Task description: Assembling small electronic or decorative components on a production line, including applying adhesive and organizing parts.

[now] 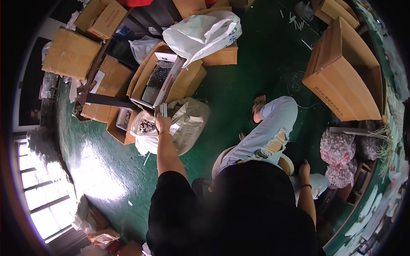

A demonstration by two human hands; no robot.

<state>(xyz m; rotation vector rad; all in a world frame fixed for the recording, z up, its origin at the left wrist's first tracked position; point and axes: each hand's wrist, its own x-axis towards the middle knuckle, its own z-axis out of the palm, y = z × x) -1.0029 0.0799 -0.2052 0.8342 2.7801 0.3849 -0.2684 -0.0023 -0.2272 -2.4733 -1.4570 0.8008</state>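
My left hand (162, 124) reaches forward with a yellow band at its wrist. It is closed around a few short silvery metal strips (163, 109) that stand up above the fingers. Just to its left, a white plastic bag (146, 143) lies open with many small light-and-dark pieces inside. A beige woven sack (188, 126) slumps directly to its right. Behind it is an open carton (141, 83) holding a dark, bubble-textured item. Down by my right leg is my right hand (304, 168), with a dark beaded bracelet at the wrist; its fingers are mostly hidden.
A tall open carton (341, 81) stands at the right. Below it sit clear bags (338, 149) of small pale pieces. A white sack (205, 34) drapes over boxes at the back, and more cartons (70, 53) are stacked far left. Scraps litter the green floor (265, 51).
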